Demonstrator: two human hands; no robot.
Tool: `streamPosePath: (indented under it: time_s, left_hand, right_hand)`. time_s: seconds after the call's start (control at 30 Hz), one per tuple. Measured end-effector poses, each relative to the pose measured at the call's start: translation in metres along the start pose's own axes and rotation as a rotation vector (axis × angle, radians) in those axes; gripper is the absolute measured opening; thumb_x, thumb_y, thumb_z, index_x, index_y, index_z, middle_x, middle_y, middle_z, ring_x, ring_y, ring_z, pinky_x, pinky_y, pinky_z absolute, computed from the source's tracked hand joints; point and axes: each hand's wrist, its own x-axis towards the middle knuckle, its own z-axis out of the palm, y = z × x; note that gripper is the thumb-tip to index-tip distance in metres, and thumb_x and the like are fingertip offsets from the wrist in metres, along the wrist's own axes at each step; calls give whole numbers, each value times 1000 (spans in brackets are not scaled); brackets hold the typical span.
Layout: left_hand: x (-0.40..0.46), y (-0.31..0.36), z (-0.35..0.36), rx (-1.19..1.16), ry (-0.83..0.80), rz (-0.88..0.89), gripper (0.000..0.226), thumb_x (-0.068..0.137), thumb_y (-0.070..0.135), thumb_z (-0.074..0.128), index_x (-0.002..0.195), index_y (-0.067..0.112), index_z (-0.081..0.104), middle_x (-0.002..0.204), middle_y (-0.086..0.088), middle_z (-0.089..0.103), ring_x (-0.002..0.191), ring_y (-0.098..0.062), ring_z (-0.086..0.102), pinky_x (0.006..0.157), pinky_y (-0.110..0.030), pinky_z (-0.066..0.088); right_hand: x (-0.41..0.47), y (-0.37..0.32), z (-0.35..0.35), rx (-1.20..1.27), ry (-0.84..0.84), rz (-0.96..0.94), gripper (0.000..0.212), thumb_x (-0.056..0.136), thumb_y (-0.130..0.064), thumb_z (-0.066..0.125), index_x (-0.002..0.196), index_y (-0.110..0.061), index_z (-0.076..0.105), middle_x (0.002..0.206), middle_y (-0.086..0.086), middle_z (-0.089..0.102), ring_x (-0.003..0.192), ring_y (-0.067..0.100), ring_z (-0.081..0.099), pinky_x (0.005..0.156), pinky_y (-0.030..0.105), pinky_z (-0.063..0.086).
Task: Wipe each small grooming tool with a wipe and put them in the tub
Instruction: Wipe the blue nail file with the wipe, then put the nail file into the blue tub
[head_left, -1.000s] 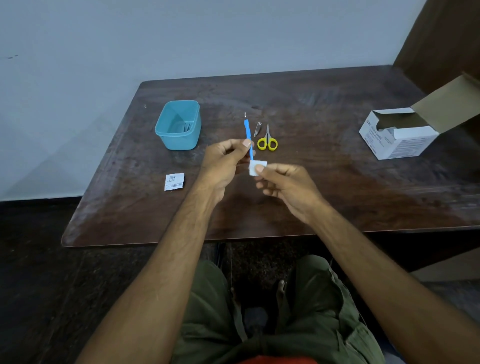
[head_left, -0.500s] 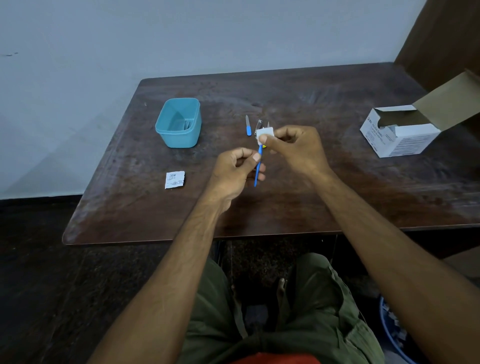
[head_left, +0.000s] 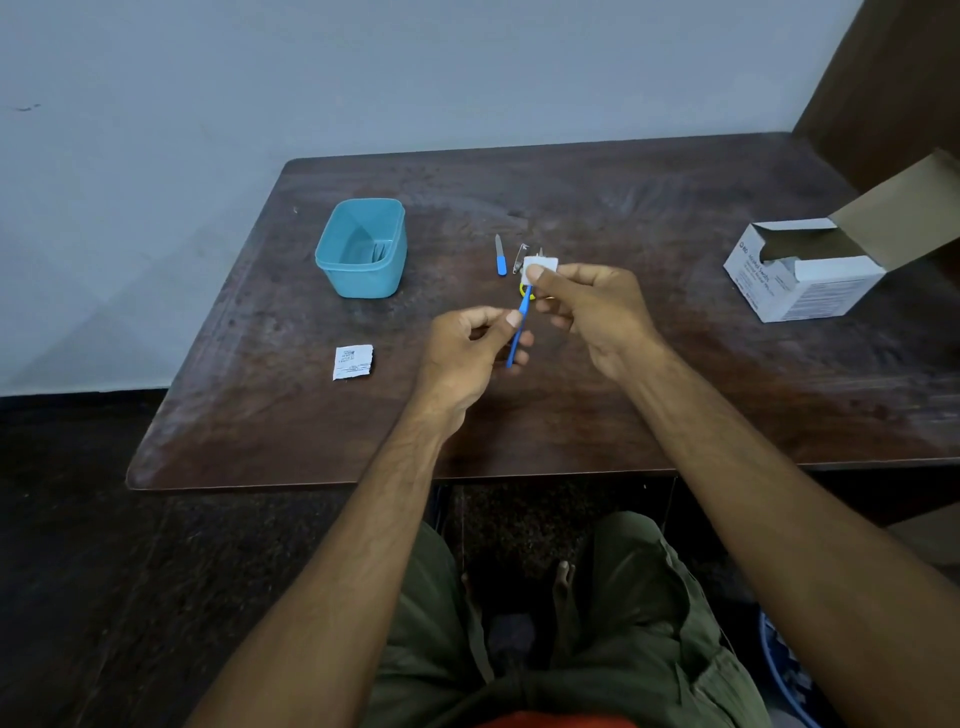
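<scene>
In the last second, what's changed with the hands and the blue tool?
The right hand slid the wipe from the near end of the blue tool to its far end, away from the body. The left hand kept pinching the tool. Tub, wrapper and box stayed put.

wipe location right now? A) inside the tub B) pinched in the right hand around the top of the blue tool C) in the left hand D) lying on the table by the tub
B: the right hand pinches the white wipe around the upper end of the blue tool, while the left hand holds the tool lower down; the tub sits apart to the left.
</scene>
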Motion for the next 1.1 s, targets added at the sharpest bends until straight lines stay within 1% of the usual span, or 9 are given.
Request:
streamPosePath:
  time_s: [0.13,0.27,0.4,0.53,0.7,0.8,0.9,1.0,1.1]
  left_hand:
    - [-3,-5,-7,-13,-4,-81,10,92,11,62,92,5,70,73,-5,66,59,-9,62,59,-20,56]
    - [-3,-8,-12,-7,8,-105,6,89,10,66,86,7,70,69,-3,65,57,-7,62,57,-19,55]
    - [-1,-9,-16,-1,56,-100,9,89,8,65,82,8,70,68,-4,65,55,-6,62,58,-19,56]
    - [10,-2,-33,65,153,-63,13,89,7,66,76,12,69,66,-4,64,51,-5,59,57,-19,54]
    - [50,24,-81,306,334,20,20,84,14,70,64,16,68,56,2,64,45,-6,55,55,-24,51]
    - [79,45,-111,558,411,23,17,79,22,70,64,13,71,67,-6,69,60,-15,60,63,-29,52]
    - [105,59,-128,813,443,-52,17,74,22,69,74,5,71,73,-8,68,71,-23,65,60,-31,49]
    - [120,61,-133,1029,426,-86,29,75,20,67,95,-1,67,99,-15,70,95,-31,67,67,-37,54]
    - [131,60,-131,1144,391,-96,30,80,15,66,105,0,63,112,-17,66,102,-33,65,75,-38,53]
  right_hand:
    - [6,-3,1,19,12,13,16,82,-25,75,88,-10,71,84,4,70,61,4,61,57,15,46]
    - [5,-2,9,36,3,22,10,82,-24,75,78,-17,70,71,-5,69,62,6,61,56,16,47]
    - [5,1,19,61,0,43,9,83,-22,74,76,-17,70,71,-5,69,62,7,62,57,18,48]
    - [10,3,27,68,1,45,9,86,-21,71,78,-16,69,75,-1,69,61,7,61,56,18,45]
    - [15,7,37,38,-4,47,9,85,-21,72,79,-16,70,75,-2,69,58,5,61,54,16,45]
    - [18,10,44,17,-11,53,10,84,-23,73,78,-16,70,77,-1,70,61,7,62,55,17,46]
    - [22,12,53,3,-24,56,9,84,-24,73,79,-16,71,77,-1,70,62,8,62,55,18,45]
    - [27,14,60,-6,-27,55,10,84,-23,74,81,-15,71,79,1,71,64,10,63,57,18,47]
    - [31,15,63,-25,-23,59,10,83,-24,74,83,-14,71,81,1,72,65,9,64,58,19,47]
